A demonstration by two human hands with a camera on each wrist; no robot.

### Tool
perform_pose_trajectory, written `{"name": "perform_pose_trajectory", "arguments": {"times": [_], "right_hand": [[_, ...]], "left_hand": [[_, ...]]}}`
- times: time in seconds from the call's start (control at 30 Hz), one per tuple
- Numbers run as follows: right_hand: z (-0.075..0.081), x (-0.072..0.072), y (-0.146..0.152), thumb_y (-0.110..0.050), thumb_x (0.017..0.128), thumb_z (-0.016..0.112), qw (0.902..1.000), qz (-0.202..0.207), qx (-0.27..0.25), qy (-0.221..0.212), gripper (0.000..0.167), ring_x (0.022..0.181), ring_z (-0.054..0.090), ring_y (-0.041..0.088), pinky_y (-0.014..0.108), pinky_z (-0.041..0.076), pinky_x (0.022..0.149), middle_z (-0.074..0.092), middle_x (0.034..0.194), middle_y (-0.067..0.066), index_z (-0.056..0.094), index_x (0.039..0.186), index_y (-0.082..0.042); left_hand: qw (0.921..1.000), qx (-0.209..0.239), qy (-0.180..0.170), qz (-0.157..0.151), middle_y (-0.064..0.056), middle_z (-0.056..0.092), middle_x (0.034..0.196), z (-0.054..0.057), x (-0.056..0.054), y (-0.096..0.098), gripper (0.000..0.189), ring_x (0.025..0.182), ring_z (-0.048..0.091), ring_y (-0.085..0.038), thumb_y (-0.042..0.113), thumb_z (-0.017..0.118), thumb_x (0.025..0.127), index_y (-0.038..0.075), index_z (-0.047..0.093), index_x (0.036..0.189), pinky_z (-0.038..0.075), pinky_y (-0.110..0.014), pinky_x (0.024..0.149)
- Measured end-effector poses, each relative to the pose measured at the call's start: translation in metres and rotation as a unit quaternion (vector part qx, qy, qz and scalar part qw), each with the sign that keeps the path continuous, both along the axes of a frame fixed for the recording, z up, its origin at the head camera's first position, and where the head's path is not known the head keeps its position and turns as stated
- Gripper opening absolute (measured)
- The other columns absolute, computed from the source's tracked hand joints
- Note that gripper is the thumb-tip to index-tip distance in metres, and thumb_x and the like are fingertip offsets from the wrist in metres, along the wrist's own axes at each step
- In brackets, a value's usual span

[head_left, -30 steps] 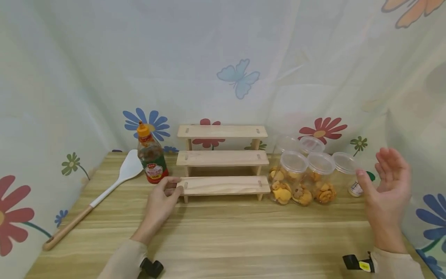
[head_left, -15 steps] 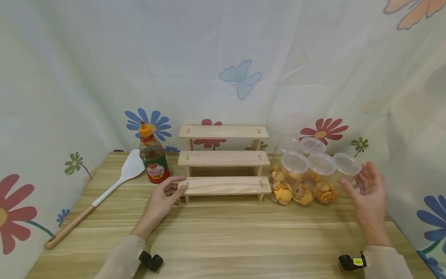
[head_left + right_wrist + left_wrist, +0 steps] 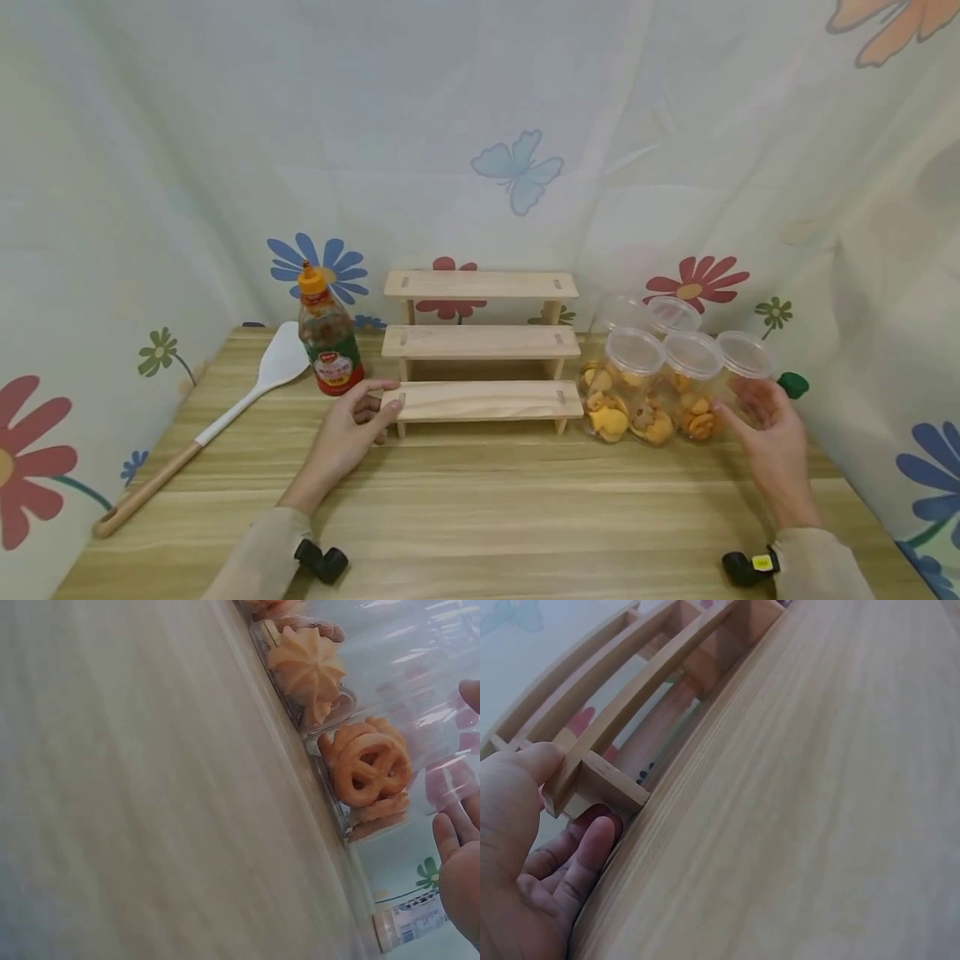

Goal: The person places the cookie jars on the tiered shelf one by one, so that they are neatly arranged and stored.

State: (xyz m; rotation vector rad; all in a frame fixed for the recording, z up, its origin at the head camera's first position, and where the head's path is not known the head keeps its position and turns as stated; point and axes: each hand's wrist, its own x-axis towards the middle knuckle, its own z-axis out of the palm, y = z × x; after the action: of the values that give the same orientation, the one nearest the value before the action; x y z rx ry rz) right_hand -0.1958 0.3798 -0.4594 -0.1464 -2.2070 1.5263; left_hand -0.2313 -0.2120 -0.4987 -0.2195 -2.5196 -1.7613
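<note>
My left hand (image 3: 343, 437) grips the left end of the lowest board of a three-step wooden display rack (image 3: 480, 400); the thumb lies on the board, as the left wrist view shows too, with the fingers tucked by the rack's leg. On the right, my right hand (image 3: 777, 446) curves round the rightmost clear lidded jar (image 3: 745, 353), thumb at its near side. Pretzel-shaped cookies (image 3: 369, 771) sit in its base in the right wrist view, where the hand is partly cut off. Beside it stand other clear jars (image 3: 633, 352) with cookies in them.
A sauce bottle (image 3: 330, 350) with an orange cap stands left of the rack. Farther left lies a white spatula (image 3: 281, 354) with a wooden handle. A small bottle's green cap (image 3: 792, 384) shows behind my right hand. Flowered cloth (image 3: 420, 208) hangs behind the table.
My right hand has moved left from beside the small bottle to the rightmost jar, and its fingers have come round it. My left hand has stayed at the rack's end.
</note>
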Motion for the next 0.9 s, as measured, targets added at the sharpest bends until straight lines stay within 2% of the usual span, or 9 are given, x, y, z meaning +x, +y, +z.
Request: {"name": "perform_pose_trajectory", "arguments": {"times": [0.13,0.23,0.3,0.43,0.57,0.63,0.77,0.9], "right_hand": [[-0.005,-0.004,0.002,0.001,0.099,0.083,0.998,0.039,-0.043,0.024,0.056,0.13,0.061,0.003,0.007,0.048,0.104,0.068,0.14,-0.009,0.057,0.149,-0.004],[-0.009,-0.006,0.003,0.002,0.099,0.082,0.9951,0.066,-0.072,0.017,0.063,0.131,0.061,0.002,0.007,0.048,0.104,0.067,0.144,-0.007,0.053,0.155,-0.004],[-0.013,-0.006,0.005,-0.003,0.101,0.082,0.9956,0.071,-0.06,-0.007,0.069,0.132,0.059,0.0,0.006,0.048,0.104,0.063,0.151,-0.003,0.048,0.161,-0.006],[-0.021,-0.005,0.008,-0.017,0.106,0.08,0.9957,0.067,0.008,-0.064,0.08,0.137,0.052,-0.005,0.006,0.046,0.106,0.052,0.167,0.013,0.036,0.172,-0.007],[-0.026,-0.004,0.009,-0.02,0.107,0.079,0.9938,0.062,0.045,-0.08,0.081,0.139,0.05,-0.005,0.005,0.045,0.106,0.045,0.171,0.025,0.034,0.173,-0.003],[-0.027,-0.004,0.009,-0.018,0.106,0.08,0.9947,0.06,0.041,-0.072,0.079,0.136,0.052,-0.006,0.005,0.046,0.105,0.049,0.169,0.022,0.036,0.171,-0.001],[-0.026,-0.003,0.009,-0.01,0.103,0.083,0.9976,0.051,0.025,-0.041,0.075,0.128,0.056,-0.008,0.005,0.047,0.102,0.063,0.152,0.0,0.044,0.165,0.003],[-0.024,-0.001,0.008,-0.005,0.1,0.084,0.9988,0.039,0.015,-0.025,0.071,0.125,0.058,-0.008,0.005,0.047,0.101,0.064,0.14,-0.017,0.048,0.162,0.003]], "left_hand": [[1.0,-0.003,0.007,-0.001,-0.014,0.073,0.103,0.0,-0.001,-0.002,0.04,0.079,0.074,-0.028,0.042,0.074,0.109,0.024,0.069,0.144,0.066,-0.035,0.071],[0.9999,-0.004,0.012,-0.001,-0.016,0.073,0.103,0.001,0.0,-0.003,0.04,0.078,0.073,-0.028,0.041,0.074,0.11,0.023,0.069,0.145,0.065,-0.034,0.07],[0.9999,-0.003,0.014,-0.002,-0.017,0.073,0.103,0.001,0.0,-0.003,0.04,0.078,0.073,-0.028,0.039,0.074,0.11,0.022,0.068,0.145,0.064,-0.034,0.07],[0.9999,0.001,0.012,-0.003,-0.019,0.073,0.103,0.002,0.003,-0.002,0.04,0.076,0.072,-0.028,0.037,0.075,0.11,0.02,0.068,0.146,0.064,-0.033,0.069],[0.9999,0.003,0.011,-0.003,-0.019,0.073,0.103,0.001,0.004,-0.001,0.04,0.076,0.072,-0.028,0.036,0.075,0.11,0.02,0.068,0.146,0.064,-0.034,0.068],[0.9999,0.002,0.012,-0.002,-0.019,0.073,0.102,0.0,0.003,-0.001,0.04,0.076,0.072,-0.028,0.036,0.075,0.11,0.02,0.068,0.146,0.064,-0.034,0.068],[0.9999,-0.003,0.016,-0.002,-0.019,0.074,0.102,0.0,0.002,-0.001,0.04,0.076,0.072,-0.029,0.038,0.075,0.11,0.021,0.068,0.146,0.064,-0.034,0.068],[0.9999,-0.009,0.014,-0.003,-0.018,0.074,0.1,0.001,0.002,0.0,0.04,0.076,0.072,-0.029,0.04,0.074,0.11,0.022,0.068,0.145,0.064,-0.034,0.069]]}}
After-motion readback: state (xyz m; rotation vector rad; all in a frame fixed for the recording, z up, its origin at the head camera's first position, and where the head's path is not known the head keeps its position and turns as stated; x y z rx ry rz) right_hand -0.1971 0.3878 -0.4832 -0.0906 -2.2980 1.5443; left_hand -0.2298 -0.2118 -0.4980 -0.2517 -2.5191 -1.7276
